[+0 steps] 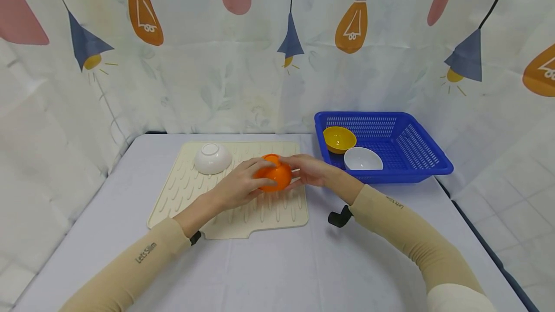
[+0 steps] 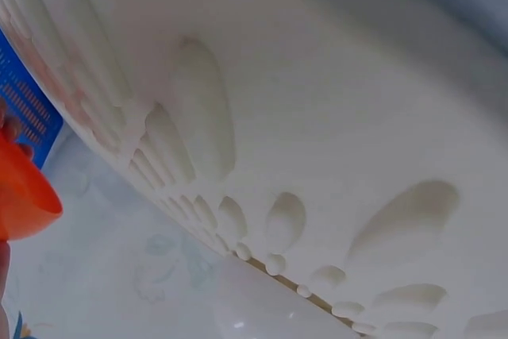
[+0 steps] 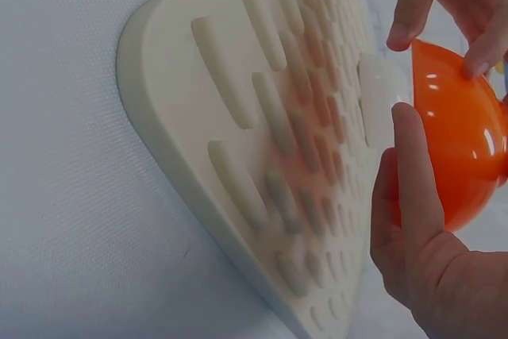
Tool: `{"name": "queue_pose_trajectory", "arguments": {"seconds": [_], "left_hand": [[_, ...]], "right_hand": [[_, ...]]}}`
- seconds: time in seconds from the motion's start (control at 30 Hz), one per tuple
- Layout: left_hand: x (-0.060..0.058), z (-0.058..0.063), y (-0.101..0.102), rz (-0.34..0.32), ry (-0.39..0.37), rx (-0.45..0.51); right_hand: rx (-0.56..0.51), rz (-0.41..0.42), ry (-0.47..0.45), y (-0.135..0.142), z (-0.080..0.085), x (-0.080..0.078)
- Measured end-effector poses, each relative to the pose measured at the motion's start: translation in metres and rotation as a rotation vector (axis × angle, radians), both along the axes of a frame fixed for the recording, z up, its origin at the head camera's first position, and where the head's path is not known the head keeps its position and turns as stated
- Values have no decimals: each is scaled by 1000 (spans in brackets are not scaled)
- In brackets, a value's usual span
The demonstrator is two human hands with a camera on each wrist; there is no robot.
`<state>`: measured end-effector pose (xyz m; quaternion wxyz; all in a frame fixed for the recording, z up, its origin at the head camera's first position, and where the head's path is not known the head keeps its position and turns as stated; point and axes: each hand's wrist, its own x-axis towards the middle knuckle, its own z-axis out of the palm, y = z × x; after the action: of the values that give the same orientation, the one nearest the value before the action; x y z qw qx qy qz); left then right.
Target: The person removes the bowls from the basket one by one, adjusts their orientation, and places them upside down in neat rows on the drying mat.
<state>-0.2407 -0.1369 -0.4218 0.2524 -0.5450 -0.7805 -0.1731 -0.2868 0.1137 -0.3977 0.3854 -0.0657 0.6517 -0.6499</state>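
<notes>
Both hands hold an orange bowl [image 1: 280, 175] over the right part of a cream ridged drying mat [image 1: 277, 215]. The bowl is upturned, its foot ring on top. My left hand [image 1: 243, 184] grips it from the left with thumb and fingers spread round its side. From the right, my right hand [image 1: 313, 170] holds the other side, its fingertips at the bowl's edge. The right wrist view shows fingers of both hands around the orange bowl [image 3: 460, 132]. Only part of the orange bowl [image 2: 28, 192] enters the left wrist view. A white bowl [image 1: 212, 159] lies upside down on the mat's far left.
A blue plastic basket [image 1: 416, 175] stands at the table's back right, holding a yellow bowl [image 1: 339, 139] and a white bowl [image 1: 363, 159]. A white cloth covers the table [image 1: 277, 273]. A printed curtain [image 1: 260, 85] hangs behind it.
</notes>
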Motion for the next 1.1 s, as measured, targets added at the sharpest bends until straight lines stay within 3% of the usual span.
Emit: {"name": "queue_pose_trajectory", "arguments": {"seconds": [0.27,0.63,0.83,1.1], "left_hand": [[-1,-3,4,-9,18,-15],[0,-4,5,-16,-77,0],[-1,-5,6,45,-133,17],[0,-6,6,126,-272,44]], "right_hand": [[24,-35,-7,1,-1,3],[52,-58,-25,2,-4,2],[58,-61,-16,2,-5,2],[61,-68,-24,3,-5,2]]}}
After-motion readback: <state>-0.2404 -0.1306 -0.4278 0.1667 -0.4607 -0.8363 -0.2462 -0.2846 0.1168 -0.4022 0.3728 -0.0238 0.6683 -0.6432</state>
